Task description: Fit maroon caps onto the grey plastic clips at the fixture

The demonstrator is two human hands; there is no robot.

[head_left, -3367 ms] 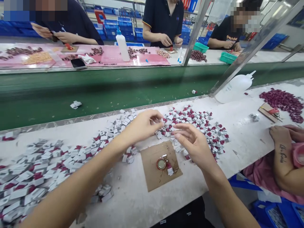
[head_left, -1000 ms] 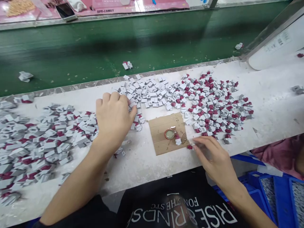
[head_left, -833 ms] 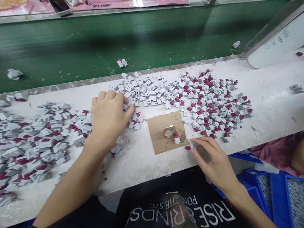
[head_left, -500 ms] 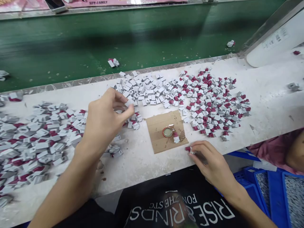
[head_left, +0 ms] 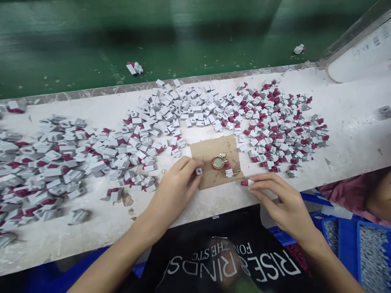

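My left hand [head_left: 179,183] pinches a small light-grey plastic block [head_left: 198,171], its hole turned outward, at the left edge of a cardboard piece [head_left: 200,150]. On the cardboard lie a round red-rimmed cap [head_left: 218,163] with pale stuff inside and a grey-and-dark-red piece [head_left: 229,171]. Just off its lower right corner, my right hand [head_left: 279,199] has thumb and fingers closed on another small grey-and-dark-red plastic piece [head_left: 246,183], the red end pointing left. Behind the cardboard spreads a pile of loose grey blocks [head_left: 192,108].
Grey-and-dark-red pieces form a heap on the right [head_left: 275,126] and a larger one on the left [head_left: 45,167]. A green belt [head_left: 183,40] runs behind the white bench [head_left: 171,219]. A white cylinder [head_left: 360,53] stands at back right; blue bins [head_left: 348,244] sit below the bench.
My left hand has come from the grey block pile down and right to the cardboard, with a block in its fingers. The right hand stays near the cardboard's corner; the view has tilted down.
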